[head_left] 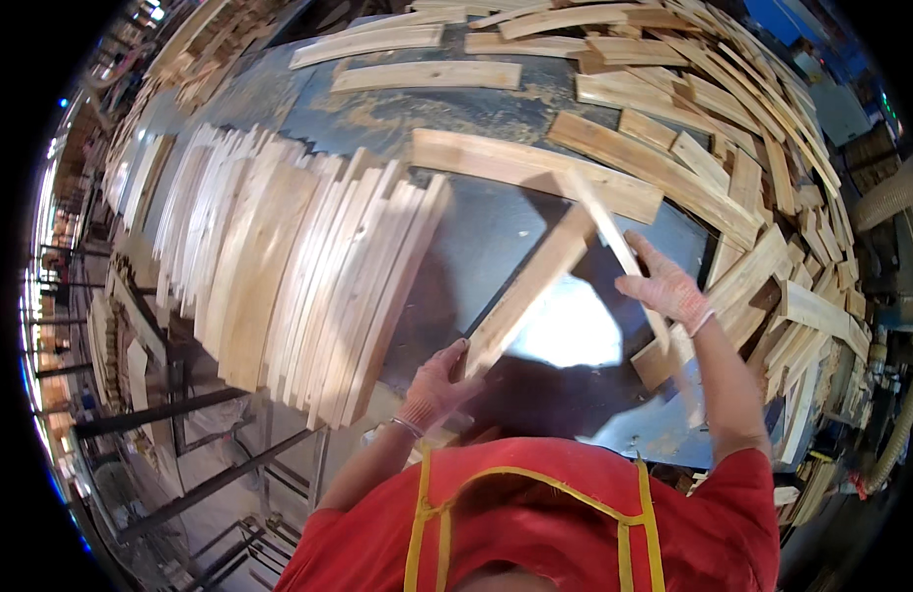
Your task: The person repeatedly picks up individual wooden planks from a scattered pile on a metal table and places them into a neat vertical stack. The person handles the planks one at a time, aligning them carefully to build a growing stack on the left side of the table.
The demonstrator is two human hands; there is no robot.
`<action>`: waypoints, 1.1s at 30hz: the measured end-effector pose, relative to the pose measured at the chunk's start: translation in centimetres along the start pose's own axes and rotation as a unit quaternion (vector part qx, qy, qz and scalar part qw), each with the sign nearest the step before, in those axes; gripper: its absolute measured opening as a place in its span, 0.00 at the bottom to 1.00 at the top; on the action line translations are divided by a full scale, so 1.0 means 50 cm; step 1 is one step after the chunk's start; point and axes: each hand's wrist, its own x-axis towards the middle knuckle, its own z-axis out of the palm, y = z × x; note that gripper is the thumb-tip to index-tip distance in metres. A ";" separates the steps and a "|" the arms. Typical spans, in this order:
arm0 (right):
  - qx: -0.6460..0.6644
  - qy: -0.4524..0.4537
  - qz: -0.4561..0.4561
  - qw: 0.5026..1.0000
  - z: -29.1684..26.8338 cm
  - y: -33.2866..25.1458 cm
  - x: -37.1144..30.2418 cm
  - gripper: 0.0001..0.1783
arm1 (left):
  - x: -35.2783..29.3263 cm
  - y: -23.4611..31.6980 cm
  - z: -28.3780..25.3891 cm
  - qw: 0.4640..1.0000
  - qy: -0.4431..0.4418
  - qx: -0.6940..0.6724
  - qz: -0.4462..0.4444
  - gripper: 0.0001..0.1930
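Note:
My left hand (438,387), in a pale work glove, grips the near end of a wooden board (535,278). That board slants away to the right above the grey metal table. In a matching glove, my right hand (670,288) has its thumb and fingers on a narrow wooden strip (606,225), seen edge-on and slightly blurred. The strip's far end crosses close to the far end of the left board. Beyond both lies another board (535,170) flat on the table.
To the left, a row of boards (318,286) lies side by side at the table's edge. A loose heap of boards (742,197) covers the right side and far right. Single boards (427,76) lie at the back among sawdust. A dark metal frame (170,414) stands at lower left.

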 end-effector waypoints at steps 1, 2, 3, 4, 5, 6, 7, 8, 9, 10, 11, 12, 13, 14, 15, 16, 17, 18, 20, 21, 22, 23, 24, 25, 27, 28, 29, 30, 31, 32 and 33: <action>0.042 0.022 -0.005 0.999 0.049 0.008 0.026 0.57 | -0.018 -0.004 -0.003 0.996 0.006 -0.083 -0.039 0.42; 0.092 0.086 -0.045 0.991 0.112 -0.007 0.032 0.56 | -0.039 -0.016 -0.008 0.983 0.014 -0.168 -0.079 0.40; 0.107 0.106 -0.033 0.988 0.168 -0.027 0.048 0.55 | -0.053 -0.029 -0.020 0.973 0.011 -0.208 -0.099 0.40; 0.120 0.126 -0.021 0.985 0.229 -0.044 0.067 0.54 | -0.062 -0.045 -0.033 0.961 0.008 -0.249 -0.117 0.40; 0.118 0.113 -0.022 0.986 0.295 -0.038 0.107 0.54 | -0.069 -0.061 -0.046 0.949 0.001 -0.287 -0.132 0.40; 0.116 0.095 -0.024 0.988 0.355 -0.051 0.136 0.53 | -0.078 -0.105 -0.051 0.969 0.026 -0.226 -0.099 0.40; 0.066 0.043 -0.004 0.997 0.400 -0.117 0.133 0.52 | -0.083 -0.175 -0.050 0.982 0.055 -0.165 -0.070 0.39; 0.022 0.006 0.025 0.999 0.432 -0.172 0.124 0.52 | -0.082 -0.161 -0.077 0.997 0.074 0.003 0.003 0.39; 0.032 0.000 0.016 0.999 0.482 -0.200 0.133 0.51 | -0.085 -0.145 -0.106 0.975 0.119 0.174 0.065 0.39; 0.042 -0.001 0.011 0.999 0.531 -0.205 0.150 0.51 | -0.086 -0.103 -0.126 0.958 0.148 0.233 0.076 0.39; 0.077 0.023 -0.025 0.996 0.592 -0.173 0.205 0.44 | -0.078 -0.059 -0.136 0.936 0.174 0.292 0.095 0.38; 0.142 -0.048 -0.033 0.988 0.596 -0.195 0.203 0.39 | -0.083 -0.051 -0.141 0.909 0.210 0.348 0.095 0.38; 0.205 -0.117 -0.031 0.971 0.594 -0.222 0.195 0.33 | -0.077 -0.072 -0.140 0.893 0.215 0.387 0.082 0.42; 0.189 -0.132 -0.084 0.969 0.570 -0.238 0.189 0.33 | -0.073 -0.101 -0.145 0.878 0.237 0.408 0.080 0.41; 0.173 -0.140 -0.134 0.966 0.527 -0.238 0.199 0.33 | -0.064 -0.132 -0.152 0.863 0.257 0.427 0.084 0.41; 0.155 -0.145 -0.179 0.961 0.474 -0.230 0.213 0.33 | -0.053 -0.153 -0.155 0.849 0.274 0.443 0.091 0.40; 0.039 -0.051 -0.185 0.981 0.397 -0.225 0.224 0.37 | -0.054 -0.131 -0.165 0.868 0.259 0.416 0.081 0.35; -0.102 0.082 -0.234 0.963 0.324 -0.190 0.272 0.36 | -0.050 -0.108 -0.168 0.876 0.253 0.400 0.092 0.31; -0.280 0.278 -0.253 0.883 0.206 -0.126 0.333 0.44 | -0.047 -0.093 -0.166 0.883 0.250 0.385 0.098 0.25; -0.344 0.337 -0.258 0.838 0.155 -0.092 0.365 0.46 | -0.043 -0.095 -0.166 0.882 0.251 0.386 0.098 0.24; -0.406 0.391 -0.256 0.786 0.109 -0.060 0.380 0.49 | -0.038 -0.097 -0.165 0.876 0.265 0.385 0.117 0.24; -0.424 0.362 -0.245 0.793 0.082 -0.038 0.385 0.51 | -0.034 -0.103 -0.162 0.871 0.277 0.384 0.134 0.24; -0.437 0.330 -0.237 0.802 0.072 -0.035 0.387 0.53 | -0.036 -0.112 -0.160 0.879 0.264 0.382 0.111 0.27; -0.449 0.298 -0.225 0.812 0.063 -0.033 0.385 0.55 | -0.032 -0.118 -0.161 0.886 0.247 0.382 0.091 0.29; -0.370 0.123 -0.129 0.912 0.034 -0.054 0.380 0.58 | -0.035 -0.151 -0.154 0.878 0.243 0.403 0.085 0.34; -0.361 0.134 -0.142 0.912 0.025 -0.057 0.364 0.58 | -0.047 -0.186 -0.149 0.863 0.259 0.424 0.097 0.37; -0.351 0.148 -0.153 0.912 0.019 -0.060 0.344 0.58 | -0.045 -0.202 -0.150 0.846 0.275 0.444 0.112 0.39; -0.344 0.161 -0.167 0.910 0.009 -0.057 0.317 0.58 | -0.041 -0.195 -0.149 0.856 0.258 0.438 0.093 0.41; -0.288 0.151 -0.130 0.937 -0.003 -0.055 0.277 0.59 | -0.046 -0.189 -0.148 0.866 0.243 0.432 0.069 0.42; -0.231 0.140 -0.096 0.958 -0.009 -0.057 0.229 0.59 | -0.052 -0.182 -0.148 0.874 0.231 0.425 0.040 0.43; -0.173 0.130 -0.062 0.974 -0.008 -0.050 0.185 0.60 | -0.053 -0.182 -0.147 0.874 0.227 0.429 0.017 0.44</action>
